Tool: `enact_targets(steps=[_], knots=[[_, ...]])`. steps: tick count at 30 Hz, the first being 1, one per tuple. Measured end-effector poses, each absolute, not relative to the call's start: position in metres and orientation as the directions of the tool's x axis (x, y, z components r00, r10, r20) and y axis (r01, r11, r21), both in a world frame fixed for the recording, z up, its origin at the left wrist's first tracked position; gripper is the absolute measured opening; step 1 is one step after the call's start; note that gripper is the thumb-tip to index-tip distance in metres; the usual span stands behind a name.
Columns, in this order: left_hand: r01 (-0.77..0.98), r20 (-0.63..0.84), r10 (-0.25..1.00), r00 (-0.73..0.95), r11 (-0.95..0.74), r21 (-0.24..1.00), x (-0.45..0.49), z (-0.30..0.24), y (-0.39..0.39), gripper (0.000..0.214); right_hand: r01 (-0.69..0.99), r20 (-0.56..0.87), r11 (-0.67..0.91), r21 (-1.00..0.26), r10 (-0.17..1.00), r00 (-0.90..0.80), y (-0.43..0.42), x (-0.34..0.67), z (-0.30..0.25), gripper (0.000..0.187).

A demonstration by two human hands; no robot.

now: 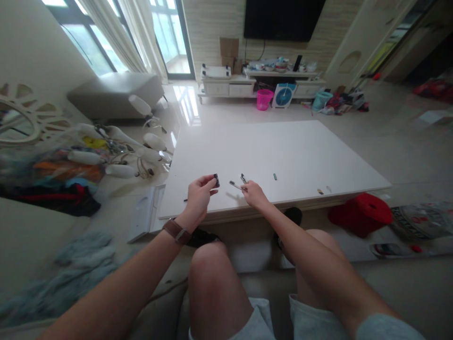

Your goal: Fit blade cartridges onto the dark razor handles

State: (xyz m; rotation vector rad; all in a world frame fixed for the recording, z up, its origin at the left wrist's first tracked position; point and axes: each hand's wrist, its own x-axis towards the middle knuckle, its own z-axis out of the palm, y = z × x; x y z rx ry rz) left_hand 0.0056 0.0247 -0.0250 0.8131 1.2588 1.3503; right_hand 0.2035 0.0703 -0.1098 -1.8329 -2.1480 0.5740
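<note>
My left hand [200, 196] hovers over the near edge of a white low table [300, 156], its fingers pinched on a small black part [216, 180]. My right hand [253, 192] is closed on a thin metal tool [236, 185] whose tip points left toward the black part. A second small dark piece [243, 178] sticks up just above my right hand's fingers. The two hands are a short gap apart. A brown watch strap [176, 231] is on my left wrist.
Small loose bits lie on the table: one dark piece [275, 176] mid-table and two [320, 191] near the right front edge. A red stool [361, 213] sits on the floor at right. A light fixture with white shades [123, 151] lies at left. My knees are below.
</note>
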Motion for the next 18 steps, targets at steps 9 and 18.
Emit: enact_targets(steps=[9,18], knots=[[-0.345,-0.226,0.957,-0.180,0.154,0.926,0.006,-0.010,0.023,0.033,0.868,-0.033,-0.105,-0.485,0.994,0.102,0.079,0.169,-0.136,0.015],[-0.416,-0.266,0.951,-0.160,0.179,0.891,0.001,-0.004,0.027,0.031,0.795,-0.017,-0.159,-0.585,0.983,0.184,0.084,0.122,-0.152,0.007]])
